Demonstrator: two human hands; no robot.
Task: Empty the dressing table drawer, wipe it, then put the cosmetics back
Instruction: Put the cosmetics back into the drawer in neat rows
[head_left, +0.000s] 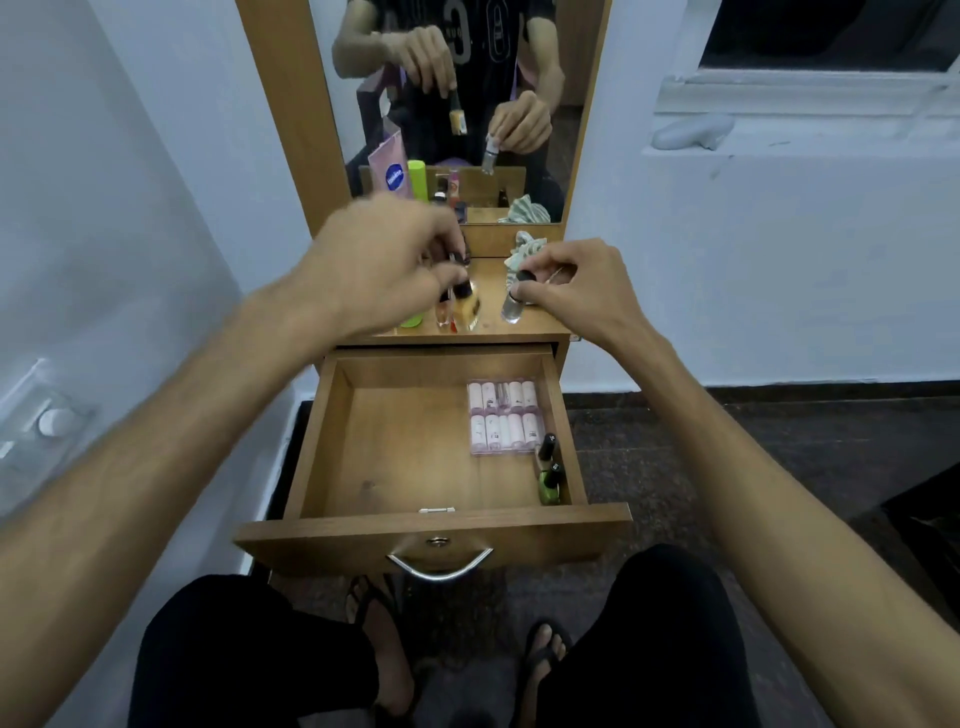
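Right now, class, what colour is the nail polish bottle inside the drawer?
Green nail polish bottle, black cap; head view.

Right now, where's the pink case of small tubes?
In the open drawer, back right corner, flat on the floor beside the right wall, just behind the green nail polish bottles: pink case.

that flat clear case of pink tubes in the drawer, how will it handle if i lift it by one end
The clear plastic case of pink tubes lies flat in the wooden drawer and looks rigid, so it should probably lift without sagging. It seems light for its size. The tubes sit in two rows and may rattle or slide if tilted. Whether a lid is latched cannot be seen.
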